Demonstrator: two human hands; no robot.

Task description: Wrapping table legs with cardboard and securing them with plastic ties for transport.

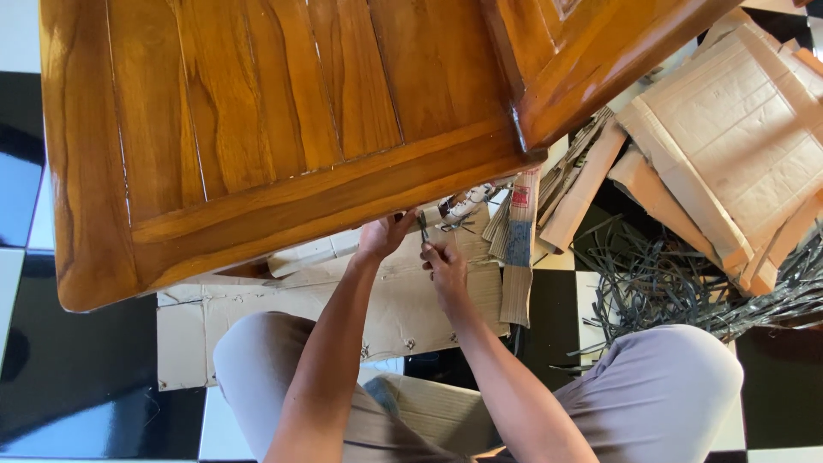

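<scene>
A large glossy wooden panel piece (257,129) with slatted boards fills the top of the head view. My left hand (383,235) reaches up under its lower edge and touches the rim. My right hand (444,267) sits just right of it, its fingers closed on a small dark metal tool (423,228) that points up toward the wood's edge. Both hands hover over a flattened sheet of brown cardboard (403,300) on the floor. What the tool's tip touches is hidden by the fingers.
Stacked cardboard pieces (729,129) lie at the right, with a tangle of dark plastic straps (669,283) below them. A second wooden part (591,51) juts in at top right. The floor is black-and-white tile (77,394). My knees in grey trousers (669,386) frame the bottom.
</scene>
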